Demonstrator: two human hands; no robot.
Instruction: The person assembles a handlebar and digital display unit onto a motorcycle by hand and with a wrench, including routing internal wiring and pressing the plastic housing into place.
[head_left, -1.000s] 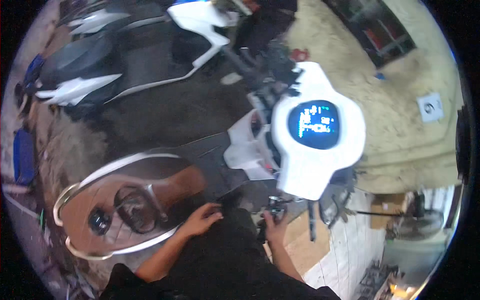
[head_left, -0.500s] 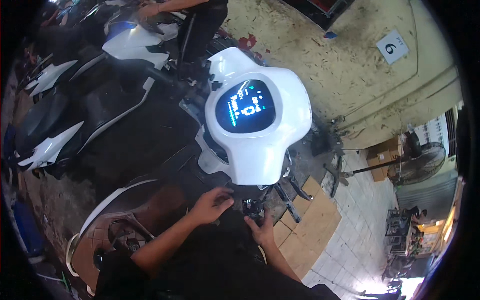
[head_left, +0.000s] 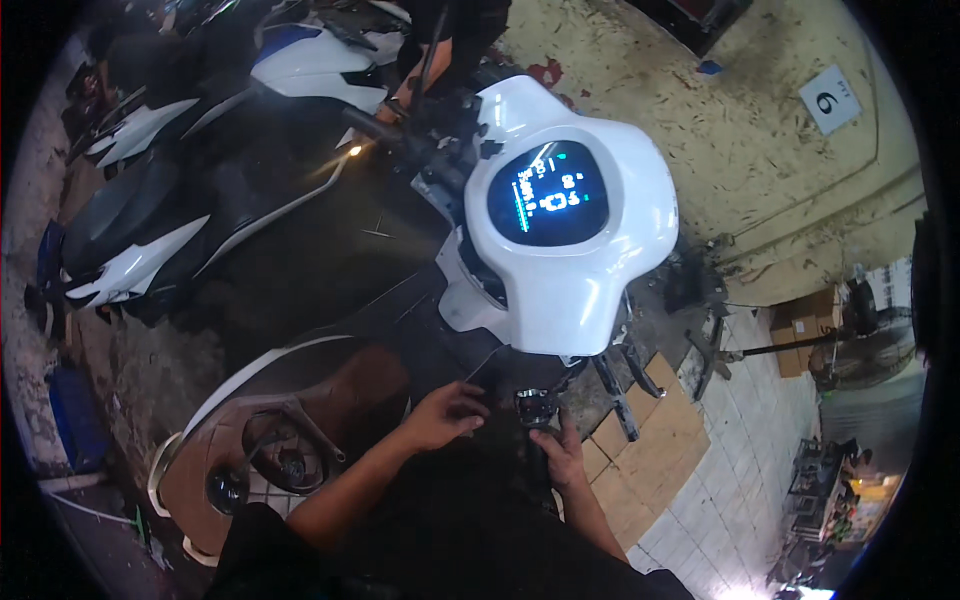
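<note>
Black sleeves (head_left: 250,540) above bare forearms (head_left: 355,485), plain black clothing (head_left: 430,545) over the torso, bare fingers (head_left: 470,406)

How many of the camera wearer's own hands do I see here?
2: the left hand, lower centre, left of a small black block; the right hand, just below that block. Some fingertips may be hidden.

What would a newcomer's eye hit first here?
First, the lit dark display in the white scooter handlebar cover, above and slightly right of centre. Then the hands below it: left hand with fingers loosely curled, right hand at the black switch block. A small amber light also catches the eye, left of the cover.
</note>
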